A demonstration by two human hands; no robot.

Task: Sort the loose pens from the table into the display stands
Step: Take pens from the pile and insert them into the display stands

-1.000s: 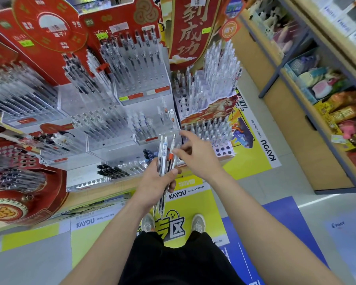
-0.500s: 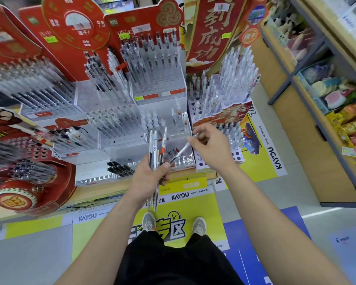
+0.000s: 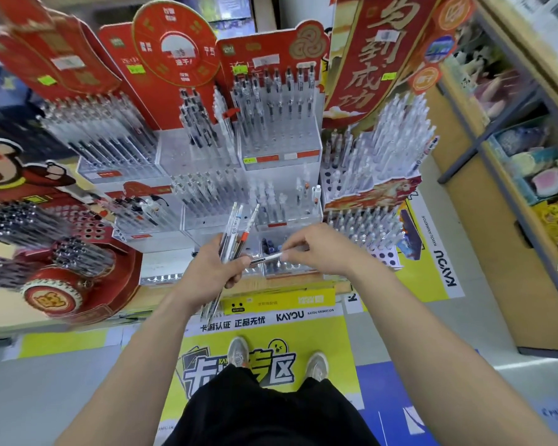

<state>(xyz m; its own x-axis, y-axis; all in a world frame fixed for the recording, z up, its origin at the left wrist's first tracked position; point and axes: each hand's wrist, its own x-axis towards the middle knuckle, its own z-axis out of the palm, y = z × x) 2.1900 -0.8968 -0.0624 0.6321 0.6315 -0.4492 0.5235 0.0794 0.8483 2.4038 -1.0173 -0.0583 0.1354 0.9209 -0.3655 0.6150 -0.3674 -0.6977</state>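
Note:
My left hand (image 3: 211,268) grips a bundle of clear pens (image 3: 234,230), their tips fanned upward, one with an orange band. My right hand (image 3: 319,249) pinches a single clear pen (image 3: 268,258) that lies almost level, its dark tip pointing left toward the bundle. Both hands hover over the low clear acrylic display stand (image 3: 284,220) at the table's front. Tiered clear stands (image 3: 281,136) full of pens rise behind it.
Red cardboard headers (image 3: 174,59) back the stands. A white-pen stand (image 3: 387,162) sits at the right, a round red display (image 3: 52,294) at the left. A wooden shelf unit (image 3: 509,201) with goods runs along the right. My feet stand on a yellow floor sticker (image 3: 261,333).
My right hand has drawn one pen out of the bundle and lowered it from a slant to almost level. The view has tilted, showing more of the stands.

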